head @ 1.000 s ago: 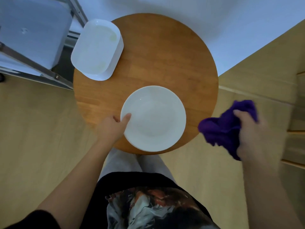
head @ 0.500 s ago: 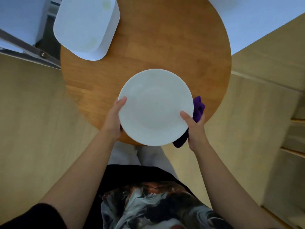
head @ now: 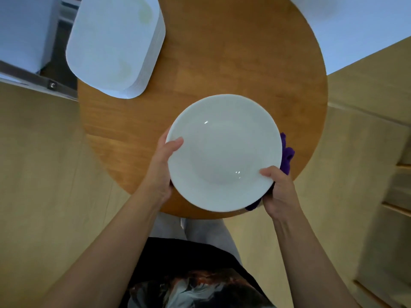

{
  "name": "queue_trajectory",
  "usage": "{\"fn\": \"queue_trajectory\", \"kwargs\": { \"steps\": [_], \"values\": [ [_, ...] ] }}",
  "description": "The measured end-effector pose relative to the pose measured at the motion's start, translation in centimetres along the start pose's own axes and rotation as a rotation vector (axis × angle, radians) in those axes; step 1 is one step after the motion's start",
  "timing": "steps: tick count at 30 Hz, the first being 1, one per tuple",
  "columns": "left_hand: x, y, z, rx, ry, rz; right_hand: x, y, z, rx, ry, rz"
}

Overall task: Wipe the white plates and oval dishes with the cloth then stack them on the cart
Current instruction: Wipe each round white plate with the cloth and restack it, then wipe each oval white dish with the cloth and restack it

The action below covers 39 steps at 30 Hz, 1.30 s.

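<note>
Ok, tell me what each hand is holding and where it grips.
Left hand grips the round white plate at its left rim. Right hand grips the plate's lower right rim, with the purple cloth bunched beneath it.

No legible text, label, brand, number or sign appears on any surface in the head view.
</note>
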<state>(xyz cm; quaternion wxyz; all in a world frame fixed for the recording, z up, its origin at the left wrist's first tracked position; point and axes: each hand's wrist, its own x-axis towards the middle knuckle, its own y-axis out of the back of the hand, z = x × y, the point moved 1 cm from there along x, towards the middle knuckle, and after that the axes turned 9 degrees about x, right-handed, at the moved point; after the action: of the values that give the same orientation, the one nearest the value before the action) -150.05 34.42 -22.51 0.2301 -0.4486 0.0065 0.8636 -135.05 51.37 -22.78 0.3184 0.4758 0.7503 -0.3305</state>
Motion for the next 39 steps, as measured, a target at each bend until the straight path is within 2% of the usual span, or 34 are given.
{"fn": "queue_trajectory", "kwargs": {
  "steps": [9, 16, 18, 20, 23, 25, 27, 29, 33, 36, 37, 39],
  "values": [
    [6.9, -1.6, 8.4, 0.114, -0.051, -0.06, 5.8, -6.1, -5.8, 0.006, 0.086, 0.031],
    [8.6, -1.3, 9.9, 0.237, -0.042, -0.086, 6.7, -7.8, -6.6, -0.034, 0.153, 0.06],
    [8.3, -1.1, 10.5, 0.293, -0.032, -0.093, 6.0, -8.2, -6.5, -0.019, 0.221, 0.142],
    [8.0, -0.8, 11.2, 0.374, -0.006, -0.055, 5.0, -8.8, -6.5, -0.036, 0.338, 0.295],
    [7.0, 0.7, 12.6, 0.622, -0.018, 0.05, 2.5, -10.4, -7.0, -0.214, 0.574, 0.559],
    [6.0, 2.5, 13.8, 0.752, -0.075, 0.109, 0.7, -12.3, -7.7, -0.309, 0.702, 0.606],
    [5.4, 4.7, 14.7, 0.828, -0.141, 0.152, -1.0, -15.0, -8.3, -0.404, 0.774, 0.567],
    [5.0, 6.8, 15.3, 0.931, -0.191, 0.225, -2.3, -17.5, -8.3, -0.406, 0.811, 0.439],
    [5.2, 10.6, 15.4, 1.006, -0.236, 0.462, -3.0, -22.8, -7.0, -0.5, 0.789, 0.2],
    [5.8, 12.6, 15.0, 0.805, -0.201, 0.643, -2.5, -26.5, -5.6, -0.542, 0.705, 0.032],
    [6.3, 13.0, 14.9, 0.722, -0.159, 0.633, -2.3, -27.5, -5.1, -0.554, 0.688, -0.003],
    [7.3, 12.9, 14.4, 0.555, -0.037, 0.492, -2.0, -28.8, -4.2, -0.579, 0.669, -0.043]
  ]
}}
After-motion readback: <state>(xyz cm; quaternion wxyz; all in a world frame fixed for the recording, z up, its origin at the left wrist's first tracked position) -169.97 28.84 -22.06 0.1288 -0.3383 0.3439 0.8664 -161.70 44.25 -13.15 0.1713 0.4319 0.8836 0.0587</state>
